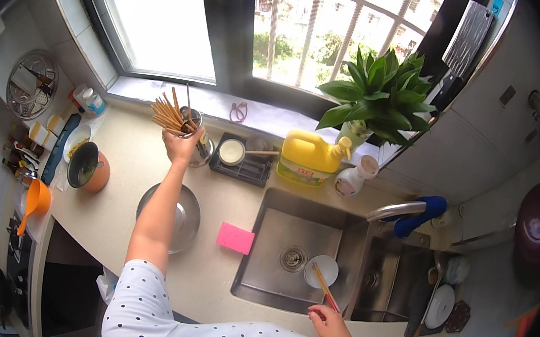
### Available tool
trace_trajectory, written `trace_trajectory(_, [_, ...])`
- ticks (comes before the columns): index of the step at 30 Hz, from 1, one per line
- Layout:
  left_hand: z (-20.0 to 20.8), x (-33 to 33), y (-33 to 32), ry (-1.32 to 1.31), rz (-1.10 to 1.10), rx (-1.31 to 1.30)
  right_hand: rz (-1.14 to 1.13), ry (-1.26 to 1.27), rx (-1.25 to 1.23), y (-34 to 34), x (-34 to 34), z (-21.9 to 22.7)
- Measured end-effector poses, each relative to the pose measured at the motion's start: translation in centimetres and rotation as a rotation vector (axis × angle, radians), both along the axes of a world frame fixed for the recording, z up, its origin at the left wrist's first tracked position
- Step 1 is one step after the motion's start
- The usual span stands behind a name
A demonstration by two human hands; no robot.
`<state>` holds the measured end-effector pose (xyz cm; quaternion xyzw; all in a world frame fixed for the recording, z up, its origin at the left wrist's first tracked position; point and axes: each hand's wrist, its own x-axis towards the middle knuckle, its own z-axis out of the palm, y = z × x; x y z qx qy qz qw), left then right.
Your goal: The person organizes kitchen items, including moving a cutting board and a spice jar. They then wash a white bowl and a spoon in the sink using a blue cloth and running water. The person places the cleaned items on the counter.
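My left arm stretches across the counter, and my left hand (180, 146) is closed round the upper side of a metal chopstick holder (202, 151). Many wooden chopsticks (168, 114) fan out to the left above its rim, along with one thin dark stick; my hand hides part of the holder. At the front edge of the sink, my right hand (332, 327) has curled fingers at the red ends of a few chopsticks (322, 279). Their other ends lie over a small white bowl (313, 275) inside the large sink basin (280, 226).
A pink sponge (235, 238) lies left of the sink; a steel pan or lid (189, 222) is under my left forearm. Behind stand a dark rack (241, 167), yellow detergent jug (307, 159) and potted plant (379, 91). The faucet (398, 210) overhangs the sinks. An orange pot (97, 177) stands left.
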<state>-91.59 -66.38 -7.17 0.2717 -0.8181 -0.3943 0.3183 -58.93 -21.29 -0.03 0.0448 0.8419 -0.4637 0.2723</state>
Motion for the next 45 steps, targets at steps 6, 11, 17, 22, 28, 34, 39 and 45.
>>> trace_trajectory(6, [1.1, 1.6, -6.2, -0.092, -0.651, 0.210, 0.021, -0.042, -0.004, -0.1, 0.1, -0.7])
trace_trajectory(11, [-0.3, 2.1, -4.8, -0.065, -0.479, 0.289, 0.055, -0.038, 0.015, -0.6, -0.7, -0.6])
trace_trajectory(17, [-1.5, 0.6, -0.1, 0.217, -0.151, 0.454, 0.122, -0.057, 0.011, -1.8, -1.8, 0.2])
trace_trajectory(22, [-0.7, 0.4, -0.5, 0.210, -0.315, 0.677, 0.124, -0.086, 0.041, -1.6, -1.5, 0.2])
trace_trajectory(28, [0.5, 0.7, -1.9, 0.209, -0.366, 0.913, 0.180, -0.057, 0.064, -1.3, -1.3, -0.2])
trace_trajectory(34, [-3.2, -1.3, -5.8, 0.285, -0.477, 1.013, 0.167, -0.060, 0.036, -1.6, -1.2, 0.4])
trace_trajectory(39, [-4.9, -2.6, -7.2, 0.306, -0.534, 1.080, 0.154, -0.034, 0.054, -1.1, -0.8, -0.1])
trace_trajectory(45, [-7.5, -2.1, -9.4, 0.202, -0.421, 0.853, 0.219, 0.110, 0.064, 0.4, 0.3, -3.7])
